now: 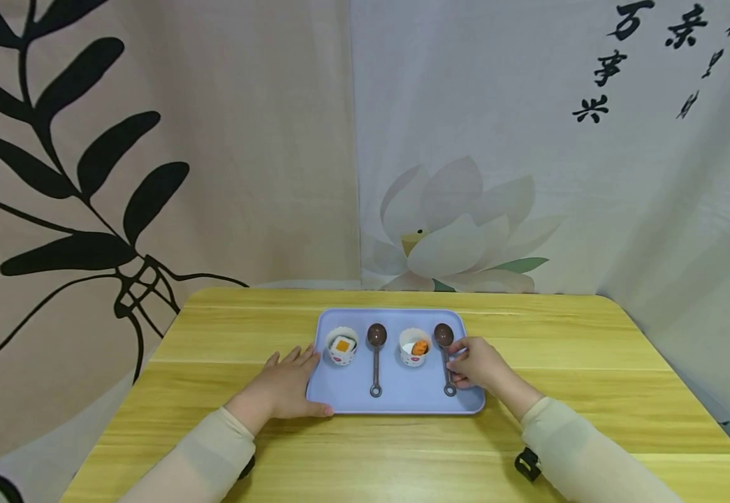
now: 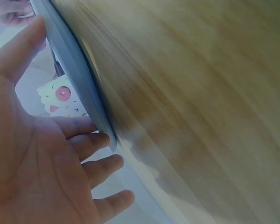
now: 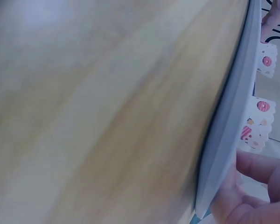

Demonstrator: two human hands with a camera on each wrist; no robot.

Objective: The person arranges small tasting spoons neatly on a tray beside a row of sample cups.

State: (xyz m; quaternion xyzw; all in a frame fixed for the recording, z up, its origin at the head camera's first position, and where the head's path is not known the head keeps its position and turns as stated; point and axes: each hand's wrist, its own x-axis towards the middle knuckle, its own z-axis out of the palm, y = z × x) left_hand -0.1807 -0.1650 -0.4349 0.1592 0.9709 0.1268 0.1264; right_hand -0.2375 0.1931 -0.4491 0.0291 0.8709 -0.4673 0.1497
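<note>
A lilac tray [image 1: 396,405] lies on the table, bearing two small printed paper cups and two brown spoons. My left hand [image 1: 286,388] rests spread along the tray's left end, with the thumb on its front rim. Beside those fingers stands the left cup [image 1: 341,356], which holds a white piece with an orange square. At the tray's right end my right hand [image 1: 479,365] pinches the handle of the right spoon [image 1: 444,335]; the right wrist view hides that spoon. The right cup [image 1: 413,358], with an orange piece inside, and the left spoon [image 1: 376,335] are untouched.
The tray sits near the far edge of a yellow wood-grain table [image 1: 264,454]. Behind it hangs a pale curtain [image 1: 264,175] printed with dark leaves, a lotus and characters. A dark wrist strap [image 1: 528,464] shows at the right sleeve.
</note>
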